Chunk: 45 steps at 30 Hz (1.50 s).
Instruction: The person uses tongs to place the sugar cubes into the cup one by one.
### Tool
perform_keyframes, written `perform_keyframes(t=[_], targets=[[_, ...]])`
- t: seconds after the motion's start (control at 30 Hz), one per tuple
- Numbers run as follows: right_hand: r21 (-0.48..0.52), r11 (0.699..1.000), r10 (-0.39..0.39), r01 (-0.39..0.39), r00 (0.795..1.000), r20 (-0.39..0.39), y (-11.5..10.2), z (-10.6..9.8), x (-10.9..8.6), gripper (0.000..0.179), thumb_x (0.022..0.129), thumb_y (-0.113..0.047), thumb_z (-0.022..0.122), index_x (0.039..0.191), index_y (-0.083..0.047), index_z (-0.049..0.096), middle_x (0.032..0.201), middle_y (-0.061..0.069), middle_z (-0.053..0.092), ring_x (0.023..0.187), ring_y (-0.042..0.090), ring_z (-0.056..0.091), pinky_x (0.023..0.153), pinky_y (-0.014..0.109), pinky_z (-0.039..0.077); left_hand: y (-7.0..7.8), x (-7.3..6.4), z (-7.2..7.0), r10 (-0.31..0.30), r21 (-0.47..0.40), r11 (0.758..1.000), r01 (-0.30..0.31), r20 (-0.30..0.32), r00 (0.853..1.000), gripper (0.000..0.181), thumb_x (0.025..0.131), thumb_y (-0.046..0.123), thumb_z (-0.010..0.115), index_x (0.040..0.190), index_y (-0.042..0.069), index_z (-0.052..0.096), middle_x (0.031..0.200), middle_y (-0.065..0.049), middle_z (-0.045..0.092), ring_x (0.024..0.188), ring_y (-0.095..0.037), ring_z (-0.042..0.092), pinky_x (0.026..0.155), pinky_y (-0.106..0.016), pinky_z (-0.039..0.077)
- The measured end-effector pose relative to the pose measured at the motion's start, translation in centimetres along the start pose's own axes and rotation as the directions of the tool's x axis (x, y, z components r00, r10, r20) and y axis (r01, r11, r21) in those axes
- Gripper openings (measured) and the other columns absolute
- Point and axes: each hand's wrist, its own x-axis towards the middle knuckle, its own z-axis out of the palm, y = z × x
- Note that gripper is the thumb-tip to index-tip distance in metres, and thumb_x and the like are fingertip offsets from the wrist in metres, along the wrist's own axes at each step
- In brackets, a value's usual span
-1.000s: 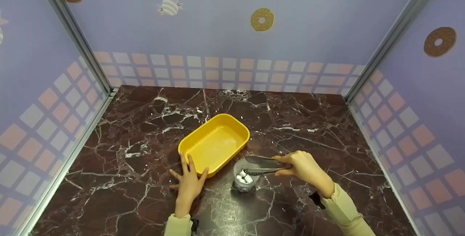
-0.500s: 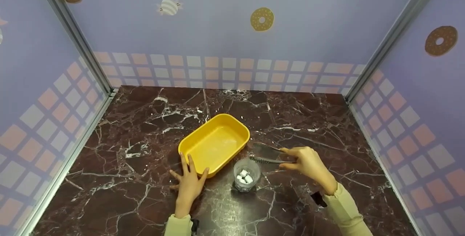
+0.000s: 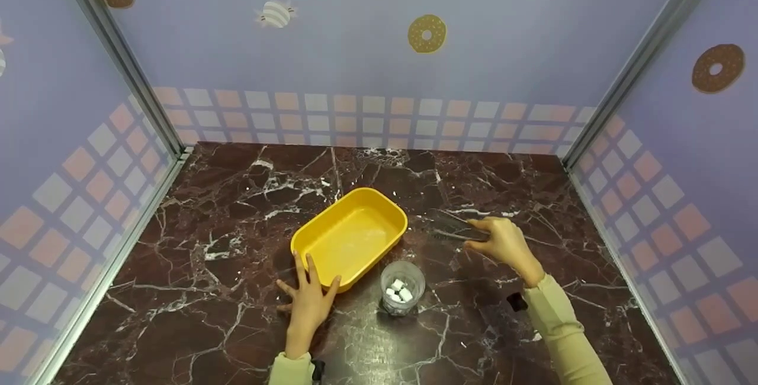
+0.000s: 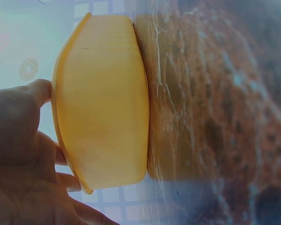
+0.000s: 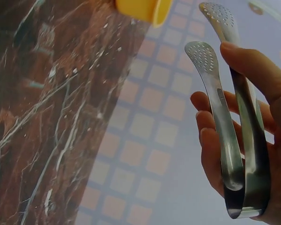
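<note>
My right hand grips a pair of metal tongs to the right of the yellow basin. The tongs' perforated ends stand apart with nothing between them; in the head view they look thin against the dark tabletop. My left hand lies with fingers spread at the near left corner of the yellow basin, fingertips over its rim. In the left wrist view the thumb and fingers touch the rim of the basin. A clear cup with several small white blocks in it stands between the hands.
The dark marbled tabletop is hemmed in by patterned walls at the back and both sides. Metal corner posts rise at the back. Small white specks lie about the basin.
The right hand has lifted the tongs out of the cup and moved them up and away to the right. The left hand and the basin stay where they were.
</note>
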Motion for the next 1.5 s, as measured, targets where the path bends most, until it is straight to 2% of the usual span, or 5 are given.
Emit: perform_keyframes(t=[0.07,0.7,0.9,1.13,1.5], targets=[[-0.013,1.000,0.026,-0.025,1.000,0.016,0.5,0.3,0.7,0.046,0.069,-0.030,0.075,0.110,-0.010,0.066,0.100,0.012,0.068,0.086,0.030,0.063,0.071,0.047,0.049,0.0,0.0,0.0,-0.003,0.002,1.000,0.003,0.007,1.000,0.082,0.086,0.052,0.047,0.144,0.006,0.011,0.150,-0.014,-0.008,0.116,-0.069,-0.005,0.074,-0.083,0.008],[-0.049,0.992,0.120,-0.115,0.984,0.129,3.7,6.6,7.7,0.047,0.070,-0.022,0.074,0.113,-0.005,0.063,0.107,0.015,0.065,0.092,0.040,0.056,0.076,0.051,0.046,-0.1,-0.1,0.1,0.010,0.001,1.000,-0.010,-0.006,1.000,0.082,0.086,0.051,0.049,0.144,0.005,0.013,0.150,-0.015,-0.007,0.116,-0.070,-0.004,0.073,-0.083,0.008],[-0.014,0.990,0.142,-0.141,0.973,0.181,3.9,8.3,8.9,0.048,0.071,-0.022,0.074,0.115,-0.007,0.062,0.113,0.015,0.062,0.104,0.038,0.054,0.085,0.052,0.042,0.0,-0.1,0.0,0.008,-0.001,1.000,-0.008,0.002,1.000,0.082,0.086,0.051,0.048,0.144,0.005,0.012,0.150,-0.014,-0.008,0.116,-0.070,-0.005,0.073,-0.083,0.008],[-0.011,0.985,0.172,-0.175,0.957,0.233,3.7,9.2,9.7,0.047,0.073,-0.021,0.073,0.116,-0.009,0.061,0.118,0.014,0.060,0.112,0.037,0.051,0.092,0.063,0.030,0.0,0.0,0.0,0.010,0.003,1.000,-0.010,0.005,1.000,0.083,0.086,0.051,0.047,0.144,0.004,0.011,0.150,-0.015,-0.008,0.115,-0.070,-0.005,0.072,-0.083,0.009],[-0.040,0.979,0.203,-0.199,0.947,0.247,4.2,10.0,9.8,0.047,0.074,-0.018,0.071,0.119,-0.010,0.059,0.119,0.013,0.059,0.115,0.036,0.047,0.096,0.068,0.021,0.0,0.0,-0.1,-0.004,0.002,1.000,0.004,0.013,1.000,0.083,0.086,0.052,0.047,0.144,0.007,0.009,0.151,-0.013,-0.009,0.117,-0.069,-0.006,0.074,-0.083,0.009]])
